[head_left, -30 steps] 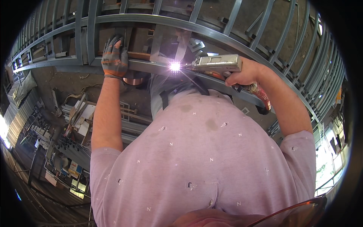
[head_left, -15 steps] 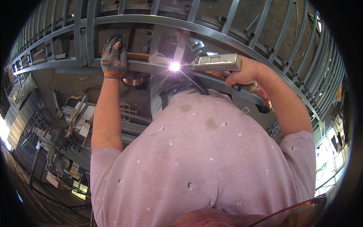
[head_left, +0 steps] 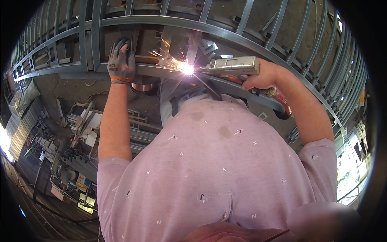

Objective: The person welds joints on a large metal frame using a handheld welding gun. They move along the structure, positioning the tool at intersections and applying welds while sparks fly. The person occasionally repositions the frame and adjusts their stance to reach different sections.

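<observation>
My right hand (head_left: 264, 74), without a glove, is wrapped round the grip of a welding gun (head_left: 234, 65) with a boxy pale metal body. Its nozzle points left at a glaring bright spot (head_left: 188, 70) on the near rail (head_left: 155, 71) of a grey metal frame. Orange sparks spray up and left from there. The glare hides the nozzle's tip and the spot being worked. In a grey and orange work glove, my left hand (head_left: 122, 62) lies on the same rail, left of the glare, its fingers stretched forward and holding nothing.
Beyond the hands a barred metal frame (head_left: 193, 25) curves across the view. A red cable (head_left: 281, 98) hangs from the gun below my right wrist. Stacked metal tubes (head_left: 141, 130) and workshop clutter (head_left: 86, 123) lie lower left.
The welding gun and my right hand have shifted slightly right, with the bright spot. Orange sparks now fly up and left. My left hand has stayed in place.
</observation>
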### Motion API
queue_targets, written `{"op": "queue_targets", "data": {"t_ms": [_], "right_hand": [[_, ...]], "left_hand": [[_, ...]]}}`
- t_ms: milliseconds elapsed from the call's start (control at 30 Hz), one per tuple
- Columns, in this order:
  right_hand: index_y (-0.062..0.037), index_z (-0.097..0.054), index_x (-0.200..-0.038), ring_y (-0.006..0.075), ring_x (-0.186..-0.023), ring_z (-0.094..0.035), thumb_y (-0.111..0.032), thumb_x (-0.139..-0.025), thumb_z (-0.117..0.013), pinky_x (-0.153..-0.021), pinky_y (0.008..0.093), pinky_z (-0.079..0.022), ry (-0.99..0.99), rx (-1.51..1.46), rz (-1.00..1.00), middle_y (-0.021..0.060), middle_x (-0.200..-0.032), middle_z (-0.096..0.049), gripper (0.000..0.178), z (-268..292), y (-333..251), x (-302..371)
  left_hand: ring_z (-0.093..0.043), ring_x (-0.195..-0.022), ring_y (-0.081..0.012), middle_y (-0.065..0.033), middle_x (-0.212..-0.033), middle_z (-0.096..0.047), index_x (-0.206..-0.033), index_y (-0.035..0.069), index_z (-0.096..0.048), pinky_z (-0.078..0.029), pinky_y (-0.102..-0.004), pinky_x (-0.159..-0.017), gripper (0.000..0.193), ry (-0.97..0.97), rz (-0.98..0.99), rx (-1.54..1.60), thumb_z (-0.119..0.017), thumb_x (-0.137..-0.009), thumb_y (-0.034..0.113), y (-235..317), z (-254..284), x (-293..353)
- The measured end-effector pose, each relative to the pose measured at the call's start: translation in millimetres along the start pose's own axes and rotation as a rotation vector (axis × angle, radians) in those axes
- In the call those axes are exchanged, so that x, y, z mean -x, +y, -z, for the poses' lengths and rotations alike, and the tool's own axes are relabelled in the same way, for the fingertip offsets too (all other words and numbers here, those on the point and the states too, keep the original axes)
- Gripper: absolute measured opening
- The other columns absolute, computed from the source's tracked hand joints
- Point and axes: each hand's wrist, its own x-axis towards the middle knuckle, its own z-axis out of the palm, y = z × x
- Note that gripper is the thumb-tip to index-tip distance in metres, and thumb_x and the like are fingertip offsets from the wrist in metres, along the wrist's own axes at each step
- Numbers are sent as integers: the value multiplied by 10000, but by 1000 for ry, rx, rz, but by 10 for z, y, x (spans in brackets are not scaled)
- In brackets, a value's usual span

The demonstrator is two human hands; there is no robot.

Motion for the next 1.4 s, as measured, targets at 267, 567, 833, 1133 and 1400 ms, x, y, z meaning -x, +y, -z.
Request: {"op": "queue_targets", "data": {"t_ms": [267,567,833,1133,1400], "right_hand": [[-68,-754,-1313,217,-934,-747,-109,-740,-885,-866,364,-615,30,45,16,111,-1115,-806,589,-4,44,12],[-61,-748,-1313,218,-968,-742,-120,-739,-897,-881,371,-612,4,1,8,110,-1131,-802,596,15,86,53],[-55,-721,-1361,191,-1078,-704,-71,-768,-895,-971,352,-577,8,0,70,58,-1205,-784,618,64,326,99],[-50,-746,-1257,131,-1012,-629,-80,-897,-889,-894,329,-543,547,-193,369,-5,-1062,-715,389,-375,104,930],[-2,-721,-1152,42,-630,-566,-88,-933,-866,-552,251,-450,843,-247,453,-24,-807,-638,277,-1266,-630,891]], "left_hand": [[-658,-1306,-454,-191,-1385,-713,-1330,77,-678,-530,-546,-1130,400,8,3,60,-707,-933,104,-21,-10,17],[-663,-1299,-456,-196,-1384,-721,-1319,68,-690,-527,-538,-1141,385,18,-14,52,-697,-937,111,-14,-16,9],[-639,-1339,-446,-194,-1422,-698,-1323,66,-687,-518,-544,-1151,392,6,9,69,-689,-935,126,-48,-38,34],[-648,-1333,-455,-212,-1444,-682,-1334,61,-657,-515,-543,-1167,418,33,-42,89,-715,-921,97,-70,-24,39],[-609,-1380,-470,-211,-1442,-671,-1367,64,-667,-476,-554,-1209,470,-41,-67,462,-724,-909,152,-71,150,34]]}}
